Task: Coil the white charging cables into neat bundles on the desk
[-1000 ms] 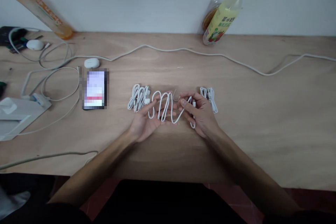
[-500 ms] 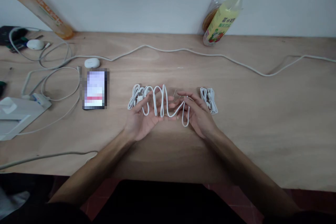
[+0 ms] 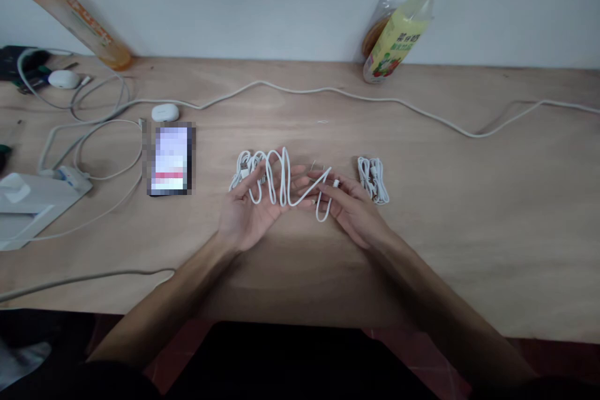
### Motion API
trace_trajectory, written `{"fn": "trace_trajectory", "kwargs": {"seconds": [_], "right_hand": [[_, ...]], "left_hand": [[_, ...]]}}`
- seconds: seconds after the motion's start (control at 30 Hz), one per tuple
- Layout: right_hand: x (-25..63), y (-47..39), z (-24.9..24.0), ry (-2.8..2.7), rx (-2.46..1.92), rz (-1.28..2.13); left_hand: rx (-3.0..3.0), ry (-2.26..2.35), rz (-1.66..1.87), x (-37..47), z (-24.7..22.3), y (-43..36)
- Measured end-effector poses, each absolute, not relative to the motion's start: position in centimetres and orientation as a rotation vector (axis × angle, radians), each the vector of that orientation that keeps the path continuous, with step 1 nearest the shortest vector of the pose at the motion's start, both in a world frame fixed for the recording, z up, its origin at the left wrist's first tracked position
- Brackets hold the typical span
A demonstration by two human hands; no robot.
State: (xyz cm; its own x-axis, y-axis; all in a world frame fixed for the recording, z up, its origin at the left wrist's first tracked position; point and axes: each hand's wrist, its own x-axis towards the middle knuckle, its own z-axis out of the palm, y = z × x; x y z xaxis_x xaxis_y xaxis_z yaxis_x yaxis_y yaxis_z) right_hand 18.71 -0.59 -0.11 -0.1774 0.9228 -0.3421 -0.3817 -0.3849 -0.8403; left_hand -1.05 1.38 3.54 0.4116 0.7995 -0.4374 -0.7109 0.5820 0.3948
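Observation:
A white charging cable (image 3: 284, 178) hangs in loose loops between my two hands, above the table. My left hand (image 3: 244, 219) is palm up, its thumb over the loops at the left and its fingers stretched beneath them. My right hand (image 3: 360, 215) pinches the cable close to its white end plug, and a short loop dangles below these fingers. Behind my left fingers lies a coiled white cable bundle (image 3: 242, 161), partly hidden. Just past my right hand is another tied cable bundle (image 3: 374, 181). Thin wire-like ties (image 3: 313, 165) show near my fingertips.
A phone (image 3: 171, 159) and a white earbud case (image 3: 165, 113) lie to the left. One long white cord (image 3: 323, 90) crosses the table. An orange bottle (image 3: 77, 19) and a yellow drink bottle (image 3: 396, 37) lean at the wall. A white power strip (image 3: 40, 203) sits far left.
The cable's right part has shifted slightly left, and its end plug now shows above my right fingers. The loops over my left hand have also moved a little left.

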Motion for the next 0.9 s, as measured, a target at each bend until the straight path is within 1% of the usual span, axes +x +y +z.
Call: {"fn": "trace_trajectory", "kwargs": {"seconds": [0.33, 0.57, 0.9], "right_hand": [[18.4, -0.6, -0.1, -0.776, -1.146, 1.642], [18.9, -0.6, -0.4, -0.866, -1.251, 1.416], [19.0, -0.5, -0.6, -0.996, -1.217, 1.425]], "left_hand": [[0.248, 0.661, 0.893, -1.1, 2.2, 1.3], [0.348, 0.649, 0.874, -1.2, 1.6, 1.0], [0.550, 0.662, 0.866, -1.0, 0.7, 0.6]]}}
